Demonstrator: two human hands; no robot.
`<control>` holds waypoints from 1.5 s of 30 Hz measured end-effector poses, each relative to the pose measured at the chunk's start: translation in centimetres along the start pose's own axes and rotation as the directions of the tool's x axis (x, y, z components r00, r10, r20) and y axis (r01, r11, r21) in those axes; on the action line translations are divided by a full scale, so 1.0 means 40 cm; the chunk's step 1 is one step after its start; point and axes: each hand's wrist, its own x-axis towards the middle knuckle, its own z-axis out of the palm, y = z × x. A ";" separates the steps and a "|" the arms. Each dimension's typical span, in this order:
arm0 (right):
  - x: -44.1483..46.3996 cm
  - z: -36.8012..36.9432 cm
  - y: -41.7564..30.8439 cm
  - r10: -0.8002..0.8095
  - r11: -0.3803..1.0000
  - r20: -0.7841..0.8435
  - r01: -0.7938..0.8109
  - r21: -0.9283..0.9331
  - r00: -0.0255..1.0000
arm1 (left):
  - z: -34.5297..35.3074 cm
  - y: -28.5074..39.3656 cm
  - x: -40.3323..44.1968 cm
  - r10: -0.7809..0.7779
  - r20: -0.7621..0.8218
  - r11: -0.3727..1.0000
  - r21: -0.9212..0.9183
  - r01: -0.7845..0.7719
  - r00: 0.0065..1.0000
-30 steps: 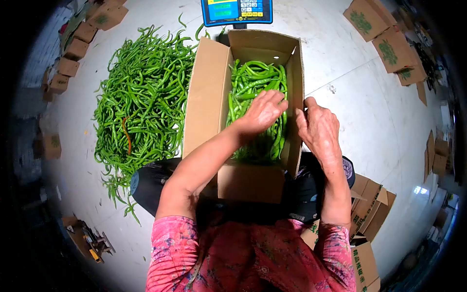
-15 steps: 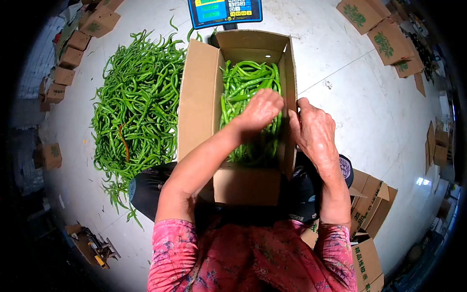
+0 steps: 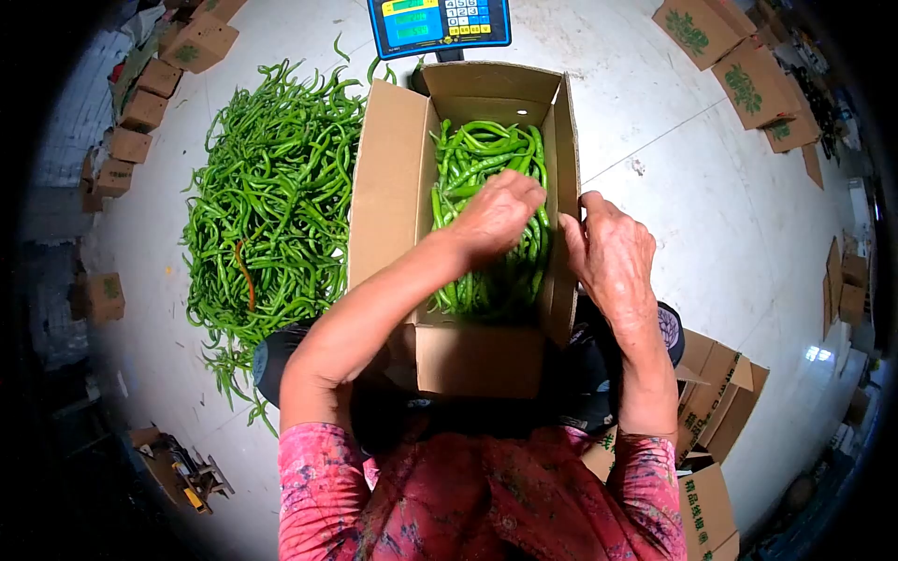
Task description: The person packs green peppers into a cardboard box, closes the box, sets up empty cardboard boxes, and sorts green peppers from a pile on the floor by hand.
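Observation:
An open cardboard box (image 3: 382, 192) stands in front of me, its near flap folded down toward my lap. Long green chili peppers (image 3: 468, 168) lie in it, mostly lengthwise. My left hand (image 3: 503, 213) is over the peppers inside the box, its fingers curled closed and pointing down; whatever is in them is hidden. At the box's right side, my right hand (image 3: 615, 248) pinches the upright flap (image 3: 564, 178), thumb on the inner side and fingers outside. To the left of the box, a big heap of green chili peppers (image 3: 271, 196) covers the floor.
A scale display (image 3: 440, 26) with a keypad rises just beyond the box. Printed cardboard boxes (image 3: 716, 388) lie at my right knee. More boxes stand along the left (image 3: 150, 93) and right (image 3: 739, 89) sides. Some tools (image 3: 192, 477) sit on the floor at lower left.
The whole view has shifted slightly. My left forearm has swung a little outward to the left, while both hands stay at nearly the same spots on the box.

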 end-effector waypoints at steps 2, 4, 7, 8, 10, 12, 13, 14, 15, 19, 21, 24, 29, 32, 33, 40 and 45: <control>-0.001 -0.005 -0.002 0.058 0.998 0.050 -0.057 -0.016 0.997 | -0.040 -0.013 -0.020 -0.038 -0.080 0.989 0.142 0.049 0.996; 0.001 -0.005 -0.009 -0.036 0.999 -0.090 0.034 -0.022 0.995 | -0.060 -0.052 -0.054 -0.055 -0.107 0.931 0.353 0.089 0.993; 0.007 0.005 -0.025 -0.143 0.988 -0.171 0.132 -0.076 0.975 | -0.039 -0.089 -0.118 -0.240 0.001 0.928 0.294 0.229 0.971; 0.009 0.009 -0.027 -0.188 0.979 -0.173 0.170 -0.115 0.967 | -0.022 -0.095 -0.128 -0.229 -0.029 0.922 0.313 0.227 0.973; 0.004 0.027 -0.024 -0.268 0.955 -0.133 0.245 -0.170 0.954 | -0.011 -0.087 -0.128 -0.199 -0.088 0.913 0.345 0.217 0.976; 0.005 0.022 -0.020 -0.258 0.957 -0.152 0.231 -0.173 0.954 | -0.026 -0.083 -0.125 -0.183 -0.077 0.923 0.329 0.198 0.980; 0.006 0.017 -0.018 -0.254 0.959 -0.162 0.227 -0.170 0.954 | -0.040 -0.078 -0.126 -0.178 -0.070 0.927 0.324 0.191 0.982; 0.011 0.003 -0.014 -0.211 0.973 -0.217 0.184 -0.139 0.953 | -0.037 -0.069 -0.124 -0.203 -0.087 0.951 0.220 0.218 0.975; 0.013 0.001 0.000 -0.193 0.980 -0.276 0.169 -0.109 0.941 | -0.027 -0.052 -0.118 -0.173 -0.116 0.961 0.199 0.193 0.978; 0.010 -0.004 -0.006 -0.133 0.990 -0.178 0.140 0.031 0.975 | 0.065 -0.004 -0.095 -0.033 -0.124 0.987 0.154 0.052 0.992; 0.003 0.004 -0.005 -0.147 0.989 -0.157 0.151 0.010 0.977 | 0.105 -0.001 -0.100 -0.014 -0.046 0.989 0.147 0.020 0.999; 0.000 0.008 -0.002 -0.152 0.988 -0.155 0.154 0.002 0.976 | 0.122 -0.011 -0.104 -0.024 -0.047 0.988 0.150 0.031 0.999; -0.008 0.002 -0.004 -0.219 0.974 -0.200 0.226 0.014 0.955 | 0.084 -0.010 -0.103 -0.058 -0.018 0.989 0.134 0.060 0.998; -0.010 -0.003 -0.001 -0.239 0.967 -0.220 0.253 0.036 0.946 | -0.025 -0.021 -0.116 -0.151 -0.136 0.988 0.019 0.155 0.979; -0.009 -0.004 0.003 -0.244 0.965 -0.225 0.259 0.038 0.943 | -0.053 -0.035 -0.128 -0.207 -0.163 0.978 -0.042 0.202 0.965; -0.013 0.002 0.019 -0.299 0.938 -0.278 0.336 0.092 0.913 | -0.119 0.001 -0.255 -0.220 0.097 0.975 0.033 0.218 0.971; -0.017 -0.001 0.020 -0.305 0.928 -0.275 0.350 0.131 0.912 | -0.100 0.059 -0.269 -0.213 0.073 0.977 0.029 0.211 0.974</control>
